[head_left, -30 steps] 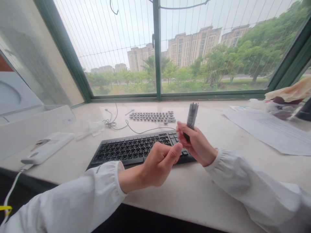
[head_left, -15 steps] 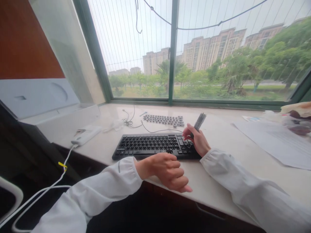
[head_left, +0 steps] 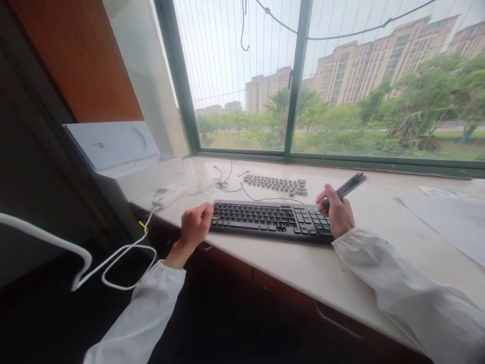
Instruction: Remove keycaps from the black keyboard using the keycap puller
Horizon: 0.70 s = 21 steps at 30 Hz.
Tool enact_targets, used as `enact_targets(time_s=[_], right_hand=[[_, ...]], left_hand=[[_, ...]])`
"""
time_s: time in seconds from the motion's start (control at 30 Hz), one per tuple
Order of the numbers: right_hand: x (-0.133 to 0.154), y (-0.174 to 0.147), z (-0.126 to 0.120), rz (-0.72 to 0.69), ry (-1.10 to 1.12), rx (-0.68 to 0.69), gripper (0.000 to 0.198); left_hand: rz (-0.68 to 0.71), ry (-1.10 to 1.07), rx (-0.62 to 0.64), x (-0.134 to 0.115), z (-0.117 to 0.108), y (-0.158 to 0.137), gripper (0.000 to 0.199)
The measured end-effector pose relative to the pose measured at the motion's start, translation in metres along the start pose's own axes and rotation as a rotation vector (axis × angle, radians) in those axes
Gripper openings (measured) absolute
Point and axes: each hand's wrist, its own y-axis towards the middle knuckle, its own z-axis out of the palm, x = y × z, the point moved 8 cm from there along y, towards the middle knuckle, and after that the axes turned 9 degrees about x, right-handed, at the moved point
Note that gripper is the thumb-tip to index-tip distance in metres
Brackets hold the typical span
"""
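A black keyboard (head_left: pixel 261 228) lies along the near edge of the table. Its main letter area shows bare switch mounts, while caps sit on the bottom row and the number pad. My left hand (head_left: pixel 195 223) is closed at the keyboard's left end, thumb against its edge. Over the right end, my right hand (head_left: pixel 340 215) holds a dark brush (head_left: pixel 349 187), its bristle end pointing up and away to the right. Part of the number pad is hidden behind that hand. Behind the keyboard, loose keycaps (head_left: pixel 276 184) lie in rows.
A thin black cable (head_left: pixel 224 186) is bundled behind the keyboard. An open white box (head_left: pixel 147 169) and a white power strip (head_left: pixel 167 196) with a white cord (head_left: pixel 131 246) are on the left. Paper sheets (head_left: pixel 447 217) lie right. The window (head_left: pixel 297 81) borders the back.
My left hand has moved from in front of the keyboard to its left end. My right hand still holds the brush, now tilted further right. The view has turned left.
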Motion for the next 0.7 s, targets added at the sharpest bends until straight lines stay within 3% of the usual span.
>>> enact_targets(time_s=[0.1,0.2,0.47,0.7], right_hand=[[-0.002,-0.003,0.009,0.066,-0.023,0.058,0.057],[-0.009,-0.005,0.017,0.151,-0.051,0.13,0.059],[-0.018,-0.006,0.041,0.151,-0.096,0.348,0.055],[-0.001,-0.01,0.103,0.124,-0.087,0.54,0.05]], left_hand=[[-0.107,-0.08,-0.027,0.034,-0.003,0.013,0.038],[-0.142,-0.147,0.048,0.051,0.011,0.022,0.041],[-0.037,-0.167,0.239,0.045,0.026,0.023,0.043],[-0.041,-0.166,0.238,0.051,0.027,0.022,0.037]])
